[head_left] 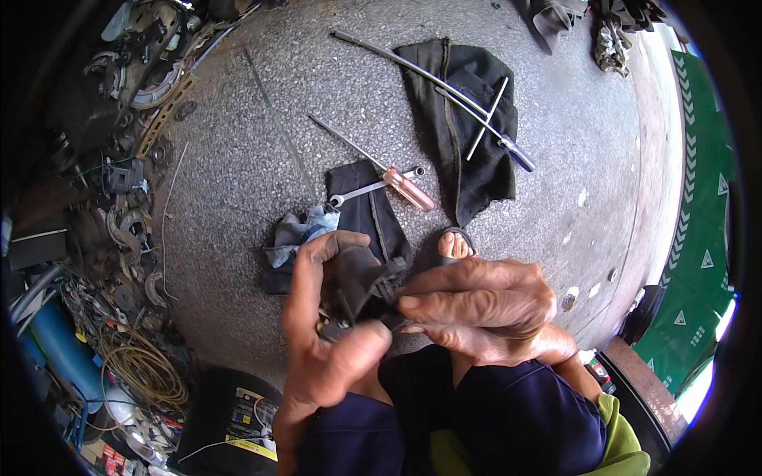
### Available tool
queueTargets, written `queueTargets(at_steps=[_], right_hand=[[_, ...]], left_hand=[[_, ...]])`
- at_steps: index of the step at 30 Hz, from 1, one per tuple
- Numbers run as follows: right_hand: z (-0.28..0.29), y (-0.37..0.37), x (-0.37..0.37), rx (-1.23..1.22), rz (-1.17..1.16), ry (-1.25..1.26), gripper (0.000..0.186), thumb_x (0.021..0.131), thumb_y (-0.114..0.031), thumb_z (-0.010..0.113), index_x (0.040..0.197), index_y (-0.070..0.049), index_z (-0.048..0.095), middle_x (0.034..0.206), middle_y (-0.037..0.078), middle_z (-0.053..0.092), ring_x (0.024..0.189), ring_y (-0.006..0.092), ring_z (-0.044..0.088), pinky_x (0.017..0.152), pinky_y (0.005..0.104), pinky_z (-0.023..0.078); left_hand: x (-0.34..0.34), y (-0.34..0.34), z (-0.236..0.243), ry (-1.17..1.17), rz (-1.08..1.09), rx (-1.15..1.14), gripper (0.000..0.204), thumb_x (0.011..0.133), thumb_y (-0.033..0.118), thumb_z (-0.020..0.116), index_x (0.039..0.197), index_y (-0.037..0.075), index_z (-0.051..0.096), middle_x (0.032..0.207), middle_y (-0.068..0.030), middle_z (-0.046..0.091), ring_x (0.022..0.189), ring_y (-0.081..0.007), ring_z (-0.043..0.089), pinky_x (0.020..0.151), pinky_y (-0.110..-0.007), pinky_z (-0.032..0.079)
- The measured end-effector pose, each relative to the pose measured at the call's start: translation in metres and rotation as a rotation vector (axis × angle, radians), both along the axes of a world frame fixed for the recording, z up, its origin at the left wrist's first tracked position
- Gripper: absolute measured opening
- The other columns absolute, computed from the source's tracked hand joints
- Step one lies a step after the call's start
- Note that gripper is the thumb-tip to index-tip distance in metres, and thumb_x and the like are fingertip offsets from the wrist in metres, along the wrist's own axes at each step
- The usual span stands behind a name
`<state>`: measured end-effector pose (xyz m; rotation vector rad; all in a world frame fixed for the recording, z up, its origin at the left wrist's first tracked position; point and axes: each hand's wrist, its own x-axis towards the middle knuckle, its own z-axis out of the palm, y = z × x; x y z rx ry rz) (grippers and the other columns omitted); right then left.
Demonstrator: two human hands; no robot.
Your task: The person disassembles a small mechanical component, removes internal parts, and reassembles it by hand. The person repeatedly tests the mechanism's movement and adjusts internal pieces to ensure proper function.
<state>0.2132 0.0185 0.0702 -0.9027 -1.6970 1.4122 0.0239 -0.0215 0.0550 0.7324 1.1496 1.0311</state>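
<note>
Above my lap, my left hand [313, 361] is wrapped round a dark, grimy part [353, 278] with an irregular black end; its exact kind cannot be made out. My left thumb presses along its near side. From the right, my right hand [488, 305] has its fingers closed together against the part's right end, and whatever they pinch is hidden. Just beyond, a blue-grey rag [295, 236] and a dark cloth [367, 214] lie on the floor. Across that cloth rest a combination wrench [365, 193] and a screwdriver [409, 190] with a reddish handle.
Farther off, a black cloth [480, 170] carries a T-handle tool [494, 111] and a long rod tool with a blue handle [517, 153]. Metal parts and a coil of tan cable [143, 365] crowd the left side, near a black bucket [214, 420]. A green banner [702, 206] stands right.
</note>
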Motion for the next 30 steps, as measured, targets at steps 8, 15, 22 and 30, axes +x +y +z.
queueTargets(at_steps=[8,15,22,30], right_hand=[[-0.011,0.034,-0.019,-0.204,0.081,-0.142,0.02,0.08,-0.009,0.076,0.098,-0.001,0.073,0.084,0.01,0.067,0.075,0.0179,0.063,0.07,0.0326,0.05],[-0.024,0.046,-0.022,-0.289,0.135,-0.149,0.017,0.079,-0.008,0.076,0.094,-0.001,0.073,0.092,0.01,0.072,0.083,0.0167,0.062,0.077,0.0314,0.049],[-0.025,0.042,-0.024,-0.228,0.115,-0.18,0.015,0.076,-0.004,0.076,0.089,0.0,0.07,0.086,0.008,0.07,0.083,0.0198,0.066,0.077,0.0326,0.051],[-0.025,0.042,-0.025,-0.257,0.125,-0.129,0.012,0.077,-0.003,0.074,0.087,0.002,0.069,0.083,0.01,0.069,0.078,0.0205,0.068,0.075,0.0316,0.052]], left_hand=[[0.005,-0.002,-0.02,-0.813,0.284,-0.739,0.042,0.087,0.03,0.051,0.119,0.003,0.049,0.093,-0.0068,0.061,0.072,-0.0145,0.062,0.048,-0.021,0.044],[0.006,-0.003,-0.019,-0.67,0.285,-0.708,0.04,0.09,0.033,0.049,0.118,0.004,0.051,0.094,-0.0083,0.062,0.073,-0.0164,0.062,0.048,-0.023,0.044],[0.012,0.001,-0.019,-0.347,0.278,-0.549,0.039,0.093,0.036,0.048,0.116,0.004,0.052,0.095,-0.0097,0.062,0.075,-0.0183,0.062,0.049,-0.024,0.043],[0.009,0.0,-0.02,-0.308,0.293,-0.537,0.039,0.097,0.039,0.046,0.115,0.005,0.054,0.096,-0.0113,0.064,0.077,-0.0205,0.063,0.049,-0.026,0.043]])
